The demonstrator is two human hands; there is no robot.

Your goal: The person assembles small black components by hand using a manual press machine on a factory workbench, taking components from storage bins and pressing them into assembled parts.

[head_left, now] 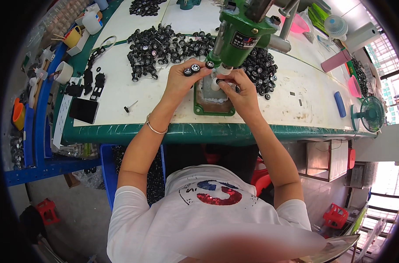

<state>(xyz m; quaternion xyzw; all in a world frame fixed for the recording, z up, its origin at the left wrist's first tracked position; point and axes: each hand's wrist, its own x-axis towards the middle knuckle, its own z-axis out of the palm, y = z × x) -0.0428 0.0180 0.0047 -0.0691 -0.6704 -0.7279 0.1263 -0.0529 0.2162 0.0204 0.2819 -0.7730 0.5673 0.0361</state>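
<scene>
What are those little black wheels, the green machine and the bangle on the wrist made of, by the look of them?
The small wheels look like black rubber or plastic tyres on shiny silver hubs, probably plastic. The green press seems painted metal: glossy coat, bare steel column. The bangle on the left wrist looks like polished silver-coloured metal, thin and bright.

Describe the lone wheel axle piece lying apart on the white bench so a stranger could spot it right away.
Start at the green press in the middle of the white workbench. Move left past the left hand to the bare patch near the bench's front edge. The small axle pin with one black wheel lies there alone, unlike the heaped toy wheels farther back.
</scene>
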